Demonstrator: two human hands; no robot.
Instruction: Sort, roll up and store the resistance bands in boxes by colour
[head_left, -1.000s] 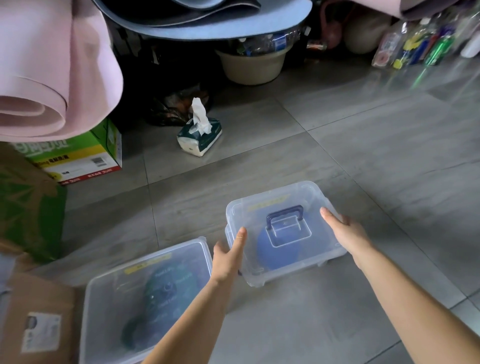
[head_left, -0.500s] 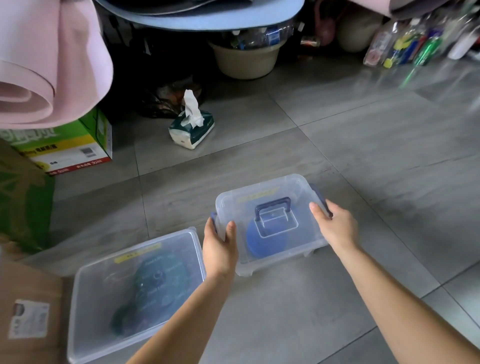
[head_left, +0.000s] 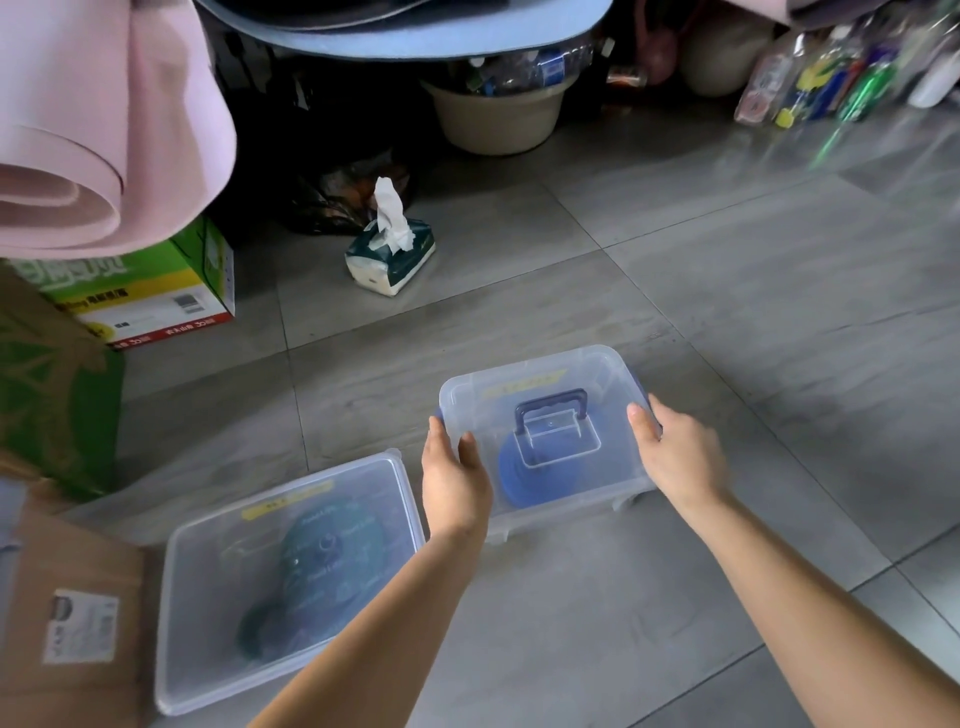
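Since a second ago the left hand (head_left: 454, 478) has closed round the left side of the clear plastic box with a dark blue handle (head_left: 524, 371), where it only touched the corner before.

At the far left a rolled pink foam mat (head_left: 104, 130) hangs over a green and yellow printed carton (head_left: 156, 283), with a brown cardboard box (head_left: 72, 561) below them. Next, a flat clear lidded plastic box (head_left: 208, 634) lies on the grey tiled floor (head_left: 727, 312) with a rolled dark green resistance band (head_left: 332, 566) inside. A soft pack of white tissues (head_left: 389, 257) sits further back.

The left hand grips the handled box, thumb on the lid, fingers down its side. A rolled blue resistance band (head_left: 511, 475) shows through the closed lid. The right hand (head_left: 678, 457) holds the opposite side the same way. The box stands just beside the flat one. A beige plastic basin (head_left: 498, 122) and a row of bottles (head_left: 826, 78) stand behind.
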